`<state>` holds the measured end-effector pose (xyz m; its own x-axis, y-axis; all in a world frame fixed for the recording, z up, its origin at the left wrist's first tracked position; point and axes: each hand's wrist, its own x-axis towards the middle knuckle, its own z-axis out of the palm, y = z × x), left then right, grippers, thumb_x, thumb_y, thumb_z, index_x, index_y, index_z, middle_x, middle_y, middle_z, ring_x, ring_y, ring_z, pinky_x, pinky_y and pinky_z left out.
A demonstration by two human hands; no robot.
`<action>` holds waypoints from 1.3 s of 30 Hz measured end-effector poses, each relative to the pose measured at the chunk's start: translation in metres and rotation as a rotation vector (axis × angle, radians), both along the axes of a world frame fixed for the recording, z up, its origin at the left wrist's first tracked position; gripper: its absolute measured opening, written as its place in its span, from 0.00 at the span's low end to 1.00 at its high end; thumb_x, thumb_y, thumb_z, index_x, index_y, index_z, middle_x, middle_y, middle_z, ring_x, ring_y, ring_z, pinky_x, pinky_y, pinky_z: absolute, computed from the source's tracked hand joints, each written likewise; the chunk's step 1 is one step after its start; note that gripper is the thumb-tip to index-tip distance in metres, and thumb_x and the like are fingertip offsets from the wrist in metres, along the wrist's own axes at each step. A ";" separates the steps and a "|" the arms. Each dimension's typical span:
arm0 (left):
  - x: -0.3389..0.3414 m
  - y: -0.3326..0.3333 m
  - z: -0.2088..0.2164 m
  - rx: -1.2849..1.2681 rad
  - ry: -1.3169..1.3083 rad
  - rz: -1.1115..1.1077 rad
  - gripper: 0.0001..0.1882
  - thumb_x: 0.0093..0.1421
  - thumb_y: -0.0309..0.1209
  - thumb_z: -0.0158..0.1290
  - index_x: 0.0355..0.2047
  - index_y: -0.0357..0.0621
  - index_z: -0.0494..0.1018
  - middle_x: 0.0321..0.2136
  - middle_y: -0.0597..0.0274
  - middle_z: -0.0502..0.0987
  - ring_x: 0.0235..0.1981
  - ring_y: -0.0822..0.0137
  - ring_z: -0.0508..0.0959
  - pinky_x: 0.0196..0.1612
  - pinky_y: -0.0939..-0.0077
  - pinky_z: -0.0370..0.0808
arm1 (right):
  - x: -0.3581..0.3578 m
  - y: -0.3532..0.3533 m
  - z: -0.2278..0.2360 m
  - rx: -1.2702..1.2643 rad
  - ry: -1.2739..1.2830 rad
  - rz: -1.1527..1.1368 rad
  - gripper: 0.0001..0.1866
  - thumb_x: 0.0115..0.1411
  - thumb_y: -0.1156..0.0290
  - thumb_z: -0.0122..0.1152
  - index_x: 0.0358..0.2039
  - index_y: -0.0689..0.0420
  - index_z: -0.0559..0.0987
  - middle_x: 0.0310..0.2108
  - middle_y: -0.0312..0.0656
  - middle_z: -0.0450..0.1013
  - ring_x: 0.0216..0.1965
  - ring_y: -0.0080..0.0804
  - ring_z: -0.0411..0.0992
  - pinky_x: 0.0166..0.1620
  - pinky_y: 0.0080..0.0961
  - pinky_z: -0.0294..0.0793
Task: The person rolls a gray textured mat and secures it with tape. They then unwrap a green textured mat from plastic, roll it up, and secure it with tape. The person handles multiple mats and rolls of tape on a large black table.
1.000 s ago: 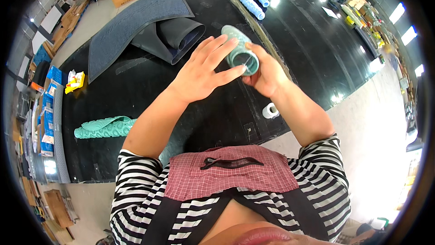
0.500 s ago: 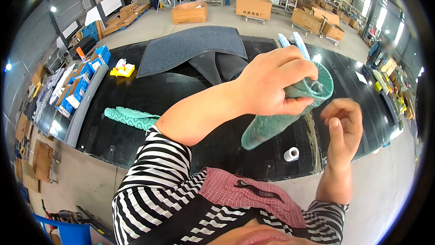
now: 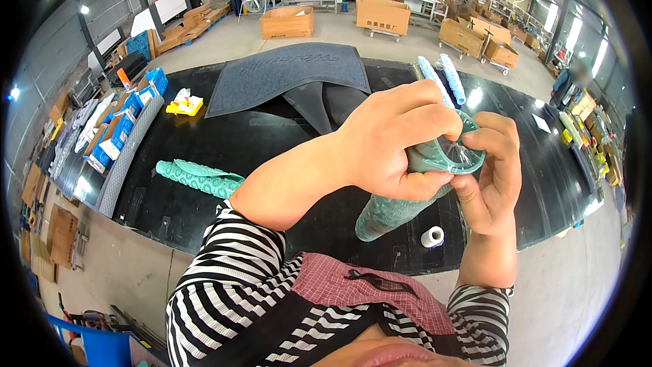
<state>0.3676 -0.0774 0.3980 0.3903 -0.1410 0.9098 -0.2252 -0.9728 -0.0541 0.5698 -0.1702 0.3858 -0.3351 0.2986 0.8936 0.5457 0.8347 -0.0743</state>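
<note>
Our left hand (image 3: pixel 401 143) is pinching the open end of the green roll (image 3: pixel 392 212), its index finger dipping into the mouth and its thumb pressing near the lower rim. Our right hand (image 3: pixel 496 163) is curling in from the other side, index fingertip and thumb closing about the same rim; how hard it is gripping, we cannot tell. Between our fingers, what looks like clear film (image 3: pixel 455 153) is gathering in creases inside the mouth.

The roll is slanting over the counter (image 3: pixel 299 180), its mouth facing up and to the right, its far end pointing down to the left; whether that end is touching, we cannot see. If it is hanging free, we are judging that a loosening left hand could let it slip or swing, since the wrapped surface is looking slick. Pulling too sharply could be tearing thin film, and pushing fingers too deep could be spreading the coils or bending the rim.

Near the roll's lower end a small white roll (image 3: pixel 432 236) is standing close to the counter's edge, so a dropping end could knock it off. Farther out, a teal roll (image 3: pixel 197 178) is lying to the left, a dark grey mat (image 3: pixel 288 78) is spreading behind, and two light-blue rolls (image 3: pixel 451 80) are resting beyond our hands.
</note>
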 end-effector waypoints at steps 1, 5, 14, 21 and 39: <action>0.000 0.002 0.001 0.016 0.010 0.001 0.20 0.47 0.36 0.68 0.38 0.41 0.75 0.30 0.57 0.73 0.27 0.56 0.74 0.28 0.69 0.72 | 0.002 0.003 0.000 -0.008 -0.006 0.016 0.24 0.59 0.61 0.72 0.47 0.63 0.75 0.44 0.52 0.72 0.43 0.44 0.72 0.47 0.33 0.72; -0.005 0.011 0.001 0.015 0.090 0.017 0.20 0.49 0.36 0.67 0.39 0.42 0.76 0.32 0.56 0.72 0.29 0.56 0.74 0.30 0.67 0.72 | 0.002 0.015 0.004 -0.016 -0.045 0.062 0.23 0.58 0.61 0.72 0.46 0.62 0.75 0.42 0.52 0.73 0.41 0.47 0.73 0.45 0.35 0.73; -0.027 0.019 0.069 -0.066 0.558 0.169 0.25 0.44 0.36 0.73 0.36 0.44 0.71 0.40 0.61 0.69 0.43 0.56 0.72 0.45 0.66 0.71 | 0.003 0.009 0.059 -0.163 -0.264 -0.123 0.21 0.47 0.71 0.75 0.42 0.59 0.79 0.45 0.48 0.68 0.45 0.49 0.71 0.48 0.36 0.72; -0.026 0.024 0.076 -0.015 0.601 0.106 0.29 0.41 0.39 0.75 0.34 0.43 0.67 0.35 0.63 0.68 0.39 0.56 0.71 0.41 0.65 0.70 | 0.006 0.017 0.106 -0.364 -0.502 0.104 0.19 0.43 0.70 0.72 0.36 0.62 0.77 0.42 0.45 0.67 0.43 0.41 0.67 0.48 0.35 0.68; -0.030 0.034 0.046 0.019 0.330 0.159 0.32 0.40 0.40 0.77 0.27 0.47 0.61 0.37 0.60 0.72 0.36 0.58 0.70 0.38 0.69 0.70 | 0.004 0.023 0.087 -0.228 -0.419 -0.187 0.23 0.44 0.68 0.80 0.25 0.58 0.68 0.24 0.44 0.66 0.28 0.49 0.67 0.32 0.40 0.66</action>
